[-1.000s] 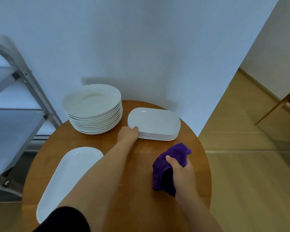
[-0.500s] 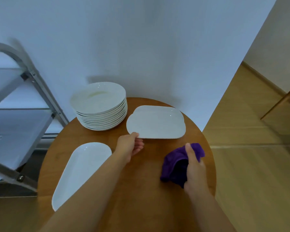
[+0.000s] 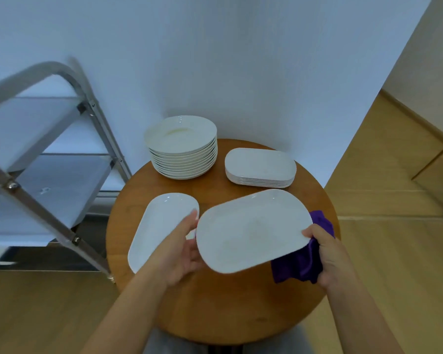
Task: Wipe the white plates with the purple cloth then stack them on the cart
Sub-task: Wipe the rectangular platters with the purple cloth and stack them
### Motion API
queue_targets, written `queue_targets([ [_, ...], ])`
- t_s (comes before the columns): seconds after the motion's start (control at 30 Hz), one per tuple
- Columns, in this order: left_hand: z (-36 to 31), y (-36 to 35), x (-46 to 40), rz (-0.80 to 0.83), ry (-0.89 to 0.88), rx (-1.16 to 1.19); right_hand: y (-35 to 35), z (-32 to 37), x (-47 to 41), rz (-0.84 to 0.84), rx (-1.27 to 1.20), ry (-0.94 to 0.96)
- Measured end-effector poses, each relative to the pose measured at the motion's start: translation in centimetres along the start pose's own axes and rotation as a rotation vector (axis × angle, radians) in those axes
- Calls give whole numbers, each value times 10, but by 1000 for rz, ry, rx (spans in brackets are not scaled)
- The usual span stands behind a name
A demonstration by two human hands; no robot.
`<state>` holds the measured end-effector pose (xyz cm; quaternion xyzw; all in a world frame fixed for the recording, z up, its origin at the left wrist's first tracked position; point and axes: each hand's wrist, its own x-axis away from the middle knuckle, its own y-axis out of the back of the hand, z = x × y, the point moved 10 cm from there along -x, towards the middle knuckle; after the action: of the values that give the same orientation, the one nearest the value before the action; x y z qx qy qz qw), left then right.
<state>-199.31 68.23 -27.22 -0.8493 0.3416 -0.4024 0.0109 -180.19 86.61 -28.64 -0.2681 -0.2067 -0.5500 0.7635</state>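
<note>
Hands grip a rounded white plate (image 3: 251, 232) above the surface (image 3: 215, 302): left hand (image 3: 182, 254) at nine o'clock, right hand (image 3: 325, 254) at three with the purple cloth (image 3: 302, 264).

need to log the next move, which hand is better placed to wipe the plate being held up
Right. The right hand already grips the purple cloth at the held plate's right edge. The left hand supports the plate's left edge and holds no cloth.

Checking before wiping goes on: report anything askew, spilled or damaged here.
Nothing stands out. The round plates and rectangular plates sit in even stacks, the long platter lies flat, and the held plate shows no chips or cracks.
</note>
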Motion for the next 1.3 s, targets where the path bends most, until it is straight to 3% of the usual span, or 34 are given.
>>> queue_targets([
  [0.1, 11, -6, 10, 103, 37, 298, -10, -6, 17, 56, 61, -2],
  [0.23, 17, 21, 21, -137, -99, 356, -19, 2, 38, 73, 189, 120],
  [0.37, 11, 34, 33, -232, -217, 325, -5, 59, 76, -185, 272, 594],
  [0.43, 11, 31, 39, -224, -238, 325, -19, 79, 96, -206, 324, 778],
  [0.5, 17, 26, 44, -226, -208, 333, -46, 81, 101, -162, 554, 849],
  [0.57, 25, 21, 47, -237, -175, 333, -75, 63, 94, -122, 940, 833],
  [0.63, 34, 15, 48, -242, -142, 308, -94, 50, 93, -209, 1296, 901],
  [0.73, 41, 11, 50, -256, -142, 308, -102, 50, 103, -325, 1261, 1019],
  [0.83, 37, 10, 48, -226, -188, 304, -113, 39, 106, -200, 1026, 1001],
  [0.93, 32, 10, 44, -200, -209, 248, -137, 16, 132, -64, 959, 1141],
  [1.0, 35, 7, 44, -152, -190, 290, -151, -1, 146, 52, 961, 1196],
  [1.13, 45, 3, 44, -35, -131, 479, -165, -27, 149, 302, 985, 1106],
  [1.23, 45, 16, 42, -93, -86, 500, -165, -33, 151, 421, 1044, 1064],
  [1.3, 41, 22, 42, -142, -60, 466, -161, -34, 159, 457, 1120, 1133],
])
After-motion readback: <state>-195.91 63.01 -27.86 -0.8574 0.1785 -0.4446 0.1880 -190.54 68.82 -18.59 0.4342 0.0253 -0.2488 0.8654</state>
